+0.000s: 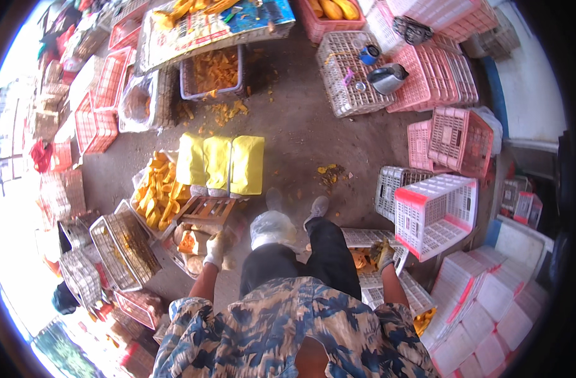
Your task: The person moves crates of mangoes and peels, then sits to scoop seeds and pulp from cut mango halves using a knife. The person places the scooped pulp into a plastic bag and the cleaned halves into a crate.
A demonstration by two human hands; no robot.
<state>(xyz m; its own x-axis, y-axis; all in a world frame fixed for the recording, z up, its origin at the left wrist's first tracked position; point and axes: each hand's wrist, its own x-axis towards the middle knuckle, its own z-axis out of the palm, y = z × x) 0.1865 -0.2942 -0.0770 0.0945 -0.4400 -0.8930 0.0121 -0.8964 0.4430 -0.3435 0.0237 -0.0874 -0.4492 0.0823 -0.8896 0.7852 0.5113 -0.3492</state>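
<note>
My left hand [215, 249], in a pale work glove, is beside a crate holding a sack-like bundle and a cut orange piece [188, 242], likely pumpkin. Whether its curled fingers grip anything is unclear. On my other side, my right hand [383, 254], in a soiled glove, is at the edge of a white plastic crate [370, 234] with orange pieces [363, 261] inside. Its grip cannot be made out. A clear plastic bag [273, 229] is by my knee. Ahead to the left, a yellow-covered bundle [220, 164] adjoins a slatted wooden stool [207, 210].
Orange pumpkin pieces [156, 191] are heaped left of the stool. A white-and-red crate [437, 215] stands at right. Scraps [333, 175] litter the concrete floor [297, 127]. Further ahead are a work table [193, 42], a scrap-filled tub [180, 82] and a kettle [387, 80] on a crate.
</note>
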